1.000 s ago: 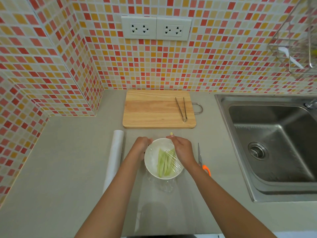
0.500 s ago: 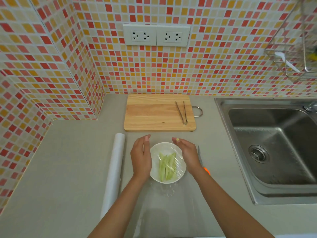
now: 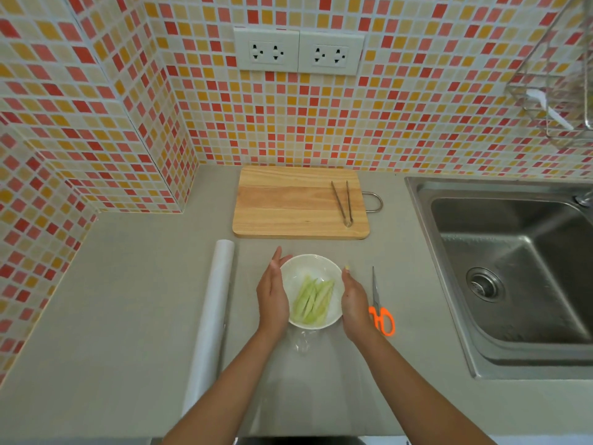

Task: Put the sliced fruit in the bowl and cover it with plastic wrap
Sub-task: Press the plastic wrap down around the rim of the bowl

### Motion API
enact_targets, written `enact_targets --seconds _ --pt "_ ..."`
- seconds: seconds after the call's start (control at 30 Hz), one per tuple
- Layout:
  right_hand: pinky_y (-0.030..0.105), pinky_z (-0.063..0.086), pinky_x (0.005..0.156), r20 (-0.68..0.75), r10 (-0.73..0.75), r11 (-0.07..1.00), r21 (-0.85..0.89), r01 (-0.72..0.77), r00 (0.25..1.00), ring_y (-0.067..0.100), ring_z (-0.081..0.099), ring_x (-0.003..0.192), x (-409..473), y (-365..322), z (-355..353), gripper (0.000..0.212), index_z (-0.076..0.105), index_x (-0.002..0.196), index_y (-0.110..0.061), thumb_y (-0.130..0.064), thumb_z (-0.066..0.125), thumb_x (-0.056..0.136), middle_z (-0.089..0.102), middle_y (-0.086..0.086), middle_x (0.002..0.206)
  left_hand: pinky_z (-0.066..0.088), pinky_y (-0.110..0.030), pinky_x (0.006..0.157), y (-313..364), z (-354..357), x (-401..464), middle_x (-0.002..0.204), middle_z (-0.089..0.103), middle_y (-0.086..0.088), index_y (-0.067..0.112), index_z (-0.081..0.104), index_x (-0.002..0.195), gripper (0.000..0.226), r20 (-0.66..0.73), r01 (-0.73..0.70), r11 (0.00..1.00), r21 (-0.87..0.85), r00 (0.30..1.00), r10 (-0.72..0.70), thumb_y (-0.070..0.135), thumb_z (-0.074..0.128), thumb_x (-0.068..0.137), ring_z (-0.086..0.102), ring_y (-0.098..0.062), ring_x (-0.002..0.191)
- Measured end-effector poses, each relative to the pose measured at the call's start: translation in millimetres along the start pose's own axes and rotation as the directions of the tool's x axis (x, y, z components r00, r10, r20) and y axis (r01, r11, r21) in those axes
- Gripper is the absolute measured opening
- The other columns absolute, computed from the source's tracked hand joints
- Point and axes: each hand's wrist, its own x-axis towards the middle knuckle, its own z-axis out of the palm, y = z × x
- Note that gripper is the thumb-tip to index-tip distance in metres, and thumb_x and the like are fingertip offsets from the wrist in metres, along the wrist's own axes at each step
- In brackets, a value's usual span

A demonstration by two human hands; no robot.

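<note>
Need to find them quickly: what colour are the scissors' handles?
Bright orange, on the scissors right of the bowl, head view.

We are finding no readable text, label, brand, number or sign anywhere on this kitchen counter or the tiled wall behind it.
</note>
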Motion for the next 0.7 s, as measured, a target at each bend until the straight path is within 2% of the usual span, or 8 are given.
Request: enact_targets --seconds 0.07,0.17,0.23,0.37,0.47,0.57,0.7 --pt "0.023 0.048 0.065 -0.032 -0.060 0.998 -0.007 0.060 0.998 0.012 0.064 0.080 -2 -2 1 0.032 0.066 0.085 -0.022 -0.024 0.039 0.101 0.068 -0.002 0.085 0.045 -0.019 0.096 5 -3 12 0.118 0.069 0.007 0.019 0.059 0.132 0.048 0.026 0.042 0.999 -0.029 0.999 -0.041 0.043 0.028 0.104 0.061 -0.005 0.112" --pt "0.028 0.052 0.079 -0.087 -0.160 0.987 -0.021 0.159 0.983 0.016 0.064 0.091 -3 -4 4 0.029 0.070 0.099 -0.015 -0.018 0.041 0.100 0.070 0.004 0.097 0.049 -0.030 0.095 10 -9 27 0.109 0.070 -0.005 0.010 0.067 0.116 0.042 -0.075 0.106 0.994 -0.022 0.991 -0.107 0.035 0.035 0.104 0.065 -0.018 0.105" --pt "0.032 0.049 0.092 -0.114 -0.188 0.982 -0.011 0.188 0.976 0.015 0.063 0.100 -3 -6 7 0.028 0.069 0.109 -0.012 -0.021 0.044 0.100 0.070 0.004 0.107 0.049 -0.034 0.088 10 -15 32 0.097 0.070 -0.007 0.006 0.069 0.103 0.036 -0.097 0.139 0.989 0.047 0.986 -0.134 0.028 0.040 0.104 0.064 -0.022 0.094" --pt "0.037 0.044 0.104 -0.087 -0.184 0.983 -0.005 0.184 0.979 0.018 0.059 0.114 -1 -14 15 0.033 0.064 0.122 -0.007 -0.022 0.044 0.100 0.066 0.005 0.121 0.043 -0.031 0.069 9 -21 31 0.076 0.064 -0.008 -0.003 0.067 0.083 0.034 -0.041 0.172 0.967 0.186 0.985 -0.167 0.025 0.053 0.097 0.056 -0.018 0.074" --pt "0.036 0.043 0.105 -0.081 -0.185 0.983 -0.014 0.185 0.979 0.018 0.058 0.116 0 -14 18 0.034 0.063 0.123 -0.007 -0.020 0.043 0.099 0.065 0.005 0.123 0.045 -0.027 0.067 11 -20 28 0.073 0.067 -0.001 0.006 0.071 0.077 0.027 -0.038 0.153 0.972 0.180 0.988 -0.148 0.026 0.060 0.093 0.058 -0.012 0.069" --pt "0.038 0.043 0.106 -0.084 -0.182 0.983 -0.021 0.181 0.980 0.018 0.058 0.117 -1 -12 18 0.034 0.064 0.123 -0.008 -0.020 0.044 0.098 0.066 0.004 0.123 0.049 -0.018 0.073 12 -19 25 0.085 0.073 0.005 0.019 0.075 0.081 0.007 -0.038 0.074 0.974 0.215 0.997 -0.067 0.020 0.070 0.086 0.067 -0.011 0.081" --pt "0.038 0.042 0.107 -0.090 -0.199 0.980 -0.041 0.196 0.976 0.017 0.057 0.118 -1 -11 18 0.033 0.064 0.123 -0.009 -0.019 0.044 0.098 0.066 0.003 0.122 0.050 -0.015 0.072 11 -18 21 0.084 0.073 0.009 0.033 0.074 0.080 0.015 -0.052 -0.036 0.963 0.268 0.997 0.052 0.019 0.073 0.083 0.068 -0.005 0.081"
